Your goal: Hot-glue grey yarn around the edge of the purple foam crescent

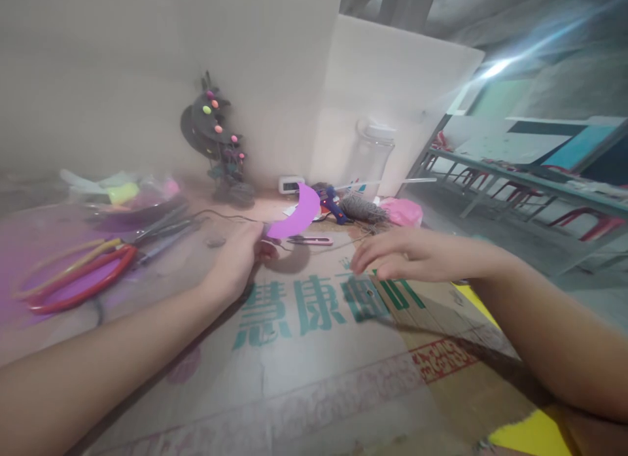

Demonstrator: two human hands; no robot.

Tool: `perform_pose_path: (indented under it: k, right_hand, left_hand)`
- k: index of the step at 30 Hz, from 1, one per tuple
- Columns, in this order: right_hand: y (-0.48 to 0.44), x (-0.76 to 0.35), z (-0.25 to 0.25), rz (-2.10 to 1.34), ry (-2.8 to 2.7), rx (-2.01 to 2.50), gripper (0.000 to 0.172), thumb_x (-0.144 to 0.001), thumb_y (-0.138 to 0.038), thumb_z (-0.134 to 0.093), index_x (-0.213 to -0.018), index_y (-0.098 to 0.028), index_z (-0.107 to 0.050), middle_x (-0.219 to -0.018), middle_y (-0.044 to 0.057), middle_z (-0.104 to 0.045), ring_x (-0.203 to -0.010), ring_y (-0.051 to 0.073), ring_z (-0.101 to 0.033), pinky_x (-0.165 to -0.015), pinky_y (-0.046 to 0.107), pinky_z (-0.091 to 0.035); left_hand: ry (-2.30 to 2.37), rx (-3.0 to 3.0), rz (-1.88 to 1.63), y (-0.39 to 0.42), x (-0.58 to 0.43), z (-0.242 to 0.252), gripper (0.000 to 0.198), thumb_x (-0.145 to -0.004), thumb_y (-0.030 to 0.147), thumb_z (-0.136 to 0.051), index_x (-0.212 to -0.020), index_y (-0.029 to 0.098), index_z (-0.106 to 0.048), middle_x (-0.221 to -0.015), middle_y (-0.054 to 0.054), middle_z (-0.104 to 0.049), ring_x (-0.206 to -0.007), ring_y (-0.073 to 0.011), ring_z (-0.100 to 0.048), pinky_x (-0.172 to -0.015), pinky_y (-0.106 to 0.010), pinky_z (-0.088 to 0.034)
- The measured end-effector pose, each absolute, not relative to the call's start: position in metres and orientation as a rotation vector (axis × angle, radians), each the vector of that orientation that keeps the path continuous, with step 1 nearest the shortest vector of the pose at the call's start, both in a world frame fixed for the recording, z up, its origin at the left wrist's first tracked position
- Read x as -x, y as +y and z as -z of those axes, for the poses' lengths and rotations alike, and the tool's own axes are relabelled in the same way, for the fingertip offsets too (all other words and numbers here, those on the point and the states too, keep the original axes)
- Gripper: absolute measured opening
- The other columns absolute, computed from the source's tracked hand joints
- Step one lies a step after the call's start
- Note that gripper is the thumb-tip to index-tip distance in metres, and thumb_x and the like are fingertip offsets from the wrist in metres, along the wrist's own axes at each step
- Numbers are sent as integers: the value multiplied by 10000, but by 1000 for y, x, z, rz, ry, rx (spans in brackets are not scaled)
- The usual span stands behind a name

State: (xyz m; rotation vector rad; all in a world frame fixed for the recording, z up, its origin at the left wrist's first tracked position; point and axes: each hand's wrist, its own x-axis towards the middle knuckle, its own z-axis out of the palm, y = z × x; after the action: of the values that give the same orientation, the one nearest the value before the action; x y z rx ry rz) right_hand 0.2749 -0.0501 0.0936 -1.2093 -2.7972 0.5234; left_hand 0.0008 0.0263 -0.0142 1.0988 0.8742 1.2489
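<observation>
My left hand (242, 256) pinches the lower end of a purple paper crescent (303, 212), which stands up above the work surface. Apart from it, my right hand (387, 252) hovers over the printed cardboard (314, 377), fingers loosely stretched and holding nothing that I can see. Between the hands lies a pair of small pink thread snips (314, 241). Behind the crescent are a blue glue gun (333, 206) and a ball of grey yarn (363, 209). Red-handled scissors (110, 279) rest to the left of my left hand.
A dark crescent ornament with coloured balls (210, 125) stands against the back panel. Nearby are a small white digital clock (290, 184), a clear bottle (370, 155), a pink plastic bag (403, 211) and a clear bag of scraps (122, 194). Tables (540, 178) and red stools stand beyond, right.
</observation>
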Motion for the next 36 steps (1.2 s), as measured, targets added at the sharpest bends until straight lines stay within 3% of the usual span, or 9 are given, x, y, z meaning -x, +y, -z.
perform_pose_path:
  k: [4,8,12,14,19,23,27,31,36]
  right_hand:
    - [-30,-280,-50,-671,-2783,1203,503,-971,-423,-433,-1433,-224,-447,-1488,67,-442,-1366,211,-414,-1149,376,-304]
    - [-35,-265,-21,-693,-2706,1132,682,-926,-479,-506,-1501,-179,-298,-1588,93,-190,-1478,242,-125,-1205,442,-80]
    - [-51,-250,-27,-1601,-2592,622,643,-912,-660,-339,-1164,-188,-695,-1264,112,-652,-1296,246,-506,-1093,403,-374]
    - [-50,-250,-27,-1592,-2301,737,700,-920,-673,-267,-1094,-169,-720,-1115,129,-720,-1149,250,-626,-1013,420,-456]
    - [-46,-248,-21,-965,-2407,1060,661,-843,-591,-574,-1360,-182,-538,-1516,134,-376,-1450,263,-239,-1187,469,-127]
    - [-58,-239,-25,-1625,-2443,653,643,-934,-634,-320,-1064,-153,-728,-1165,139,-696,-1210,223,-579,-1029,374,-429]
    - [-57,-240,-26,-1366,-2201,954,443,-884,-539,-548,-929,-136,-725,-976,116,-740,-957,185,-676,-882,325,-505]
    - [-47,-243,-30,-1090,-1935,1275,522,-898,-575,-471,-608,-155,-586,-511,-5,-566,-457,93,-494,-489,223,-423]
    - [-29,-251,-26,-455,-1761,1522,370,-904,-444,-482,-659,-177,-551,-603,-12,-557,-580,117,-519,-600,247,-450]
  left_hand:
    - [875,-1136,-1226,26,0,14,196,-895,313,-475,-780,193,-578,-712,-25,-624,-558,-136,-569,-529,-250,-424]
    - [870,-1175,-1198,25,-1,15,223,-900,322,-459,-749,194,-560,-677,-18,-613,-555,-137,-572,-532,-245,-426]
    - [886,-1181,-1201,26,-2,15,222,-890,325,-469,-733,192,-552,-655,-10,-605,-540,-133,-564,-527,-241,-421]
    - [896,-1181,-1205,26,-2,15,219,-888,315,-469,-726,189,-548,-647,-8,-603,-538,-132,-565,-525,-239,-418]
    - [880,-1191,-1204,25,-1,16,223,-886,311,-466,-723,184,-552,-662,-4,-619,-547,-130,-572,-533,-236,-419]
    - [891,-1224,-1205,24,-1,16,240,-879,325,-474,-697,187,-551,-651,2,-621,-548,-123,-569,-538,-229,-415]
    - [927,-1270,-1201,19,-3,10,227,-860,330,-514,-679,193,-515,-598,24,-579,-523,-114,-552,-526,-218,-391]
    - [921,-1355,-1152,14,-3,4,193,-840,335,-550,-718,186,-539,-596,27,-569,-555,-116,-550,-547,-215,-393]
    - [893,-1475,-1134,11,-3,4,184,-805,325,-571,-692,180,-549,-598,25,-552,-580,-120,-518,-571,-221,-387]
